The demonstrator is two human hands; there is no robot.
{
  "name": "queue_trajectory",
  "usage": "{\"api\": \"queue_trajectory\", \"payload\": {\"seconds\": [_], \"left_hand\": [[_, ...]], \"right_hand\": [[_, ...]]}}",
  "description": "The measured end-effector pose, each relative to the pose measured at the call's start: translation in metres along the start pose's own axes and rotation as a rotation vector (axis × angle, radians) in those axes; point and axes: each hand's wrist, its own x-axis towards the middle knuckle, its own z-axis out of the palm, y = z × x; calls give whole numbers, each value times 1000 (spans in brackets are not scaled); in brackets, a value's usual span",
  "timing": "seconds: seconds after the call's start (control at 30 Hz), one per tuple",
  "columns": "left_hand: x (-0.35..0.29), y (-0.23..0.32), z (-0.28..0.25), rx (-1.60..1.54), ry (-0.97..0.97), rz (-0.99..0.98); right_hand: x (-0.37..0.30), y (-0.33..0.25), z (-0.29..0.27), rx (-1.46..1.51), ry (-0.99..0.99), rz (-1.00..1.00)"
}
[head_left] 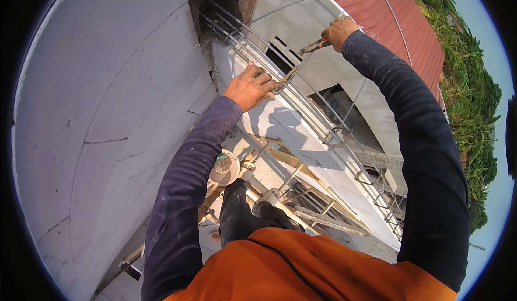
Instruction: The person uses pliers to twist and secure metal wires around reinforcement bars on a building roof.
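Observation:
A long cage of thin steel bars (309, 107) runs along the top of a wall, with square stirrups around it. My left hand (251, 87) is closed at the near side of the cage, its fingers curled on a rusty stirrup (287, 80). Farther off to the right, my right hand (341, 32) grips the handles of a pair of pincers (316, 45), partly hidden in the fist. The jaws of the tool touch or lie just above a thin bar that sticks out past the cage; I cannot tell which.
Below me stand wooden trestles and ladder-like frames (318, 209). A round pale bucket (224, 167) with wire pieces sits by my legs. A grey block wall (107, 112) rises at left. A red metal roof (388, 26) and greenery (468, 91) lie beyond at right.

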Motion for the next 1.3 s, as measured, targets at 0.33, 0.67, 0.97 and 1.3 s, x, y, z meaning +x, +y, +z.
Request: {"api": "queue_trajectory", "payload": {"seconds": [0.33,0.67,0.97,1.3], "left_hand": [[-1,1,-2,12,-80,-9],[-8,15,-11,76,-28,-185],[-76,179,-47,-1504,-7,-824],[-79,206,-99,-1099,-365,-819]], "right_hand": [[-187,-4,13,1089,265,178],[-355,-115,9,1754,396,446],[-385,-239,55,1692,294,457],[-366,-271,51,1254,285,377]]}}
